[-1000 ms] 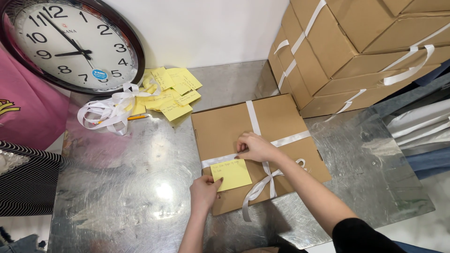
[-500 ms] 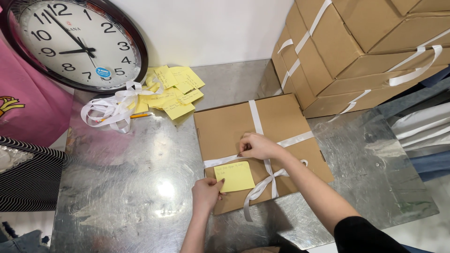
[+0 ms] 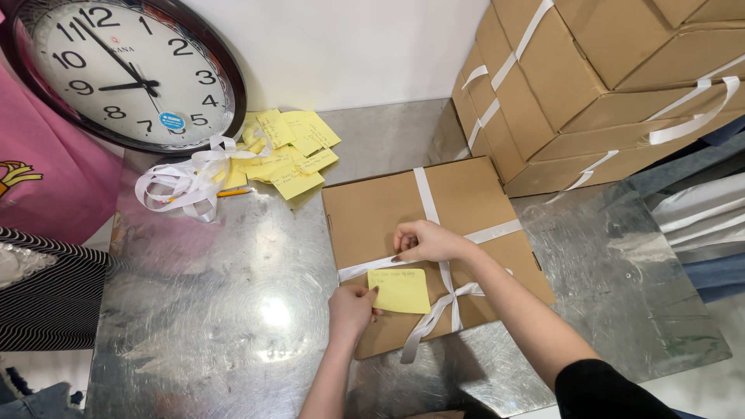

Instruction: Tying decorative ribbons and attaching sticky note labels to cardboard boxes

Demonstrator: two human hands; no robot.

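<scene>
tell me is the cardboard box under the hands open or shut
Shut. The box has its lid flat, and white ribbon crosses it both ways, tied in a bow near the front edge.

Bright, even overhead light glares off the steel table (image 3: 233, 310); sharp focus, slight wide-angle bending at the edges.

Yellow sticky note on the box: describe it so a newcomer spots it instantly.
On the metal table lies a flat cardboard box tied with white ribbon. The note sits under the ribbon's crossband, pinched by the left hand, alone, unlike the pile near the clock.
</scene>
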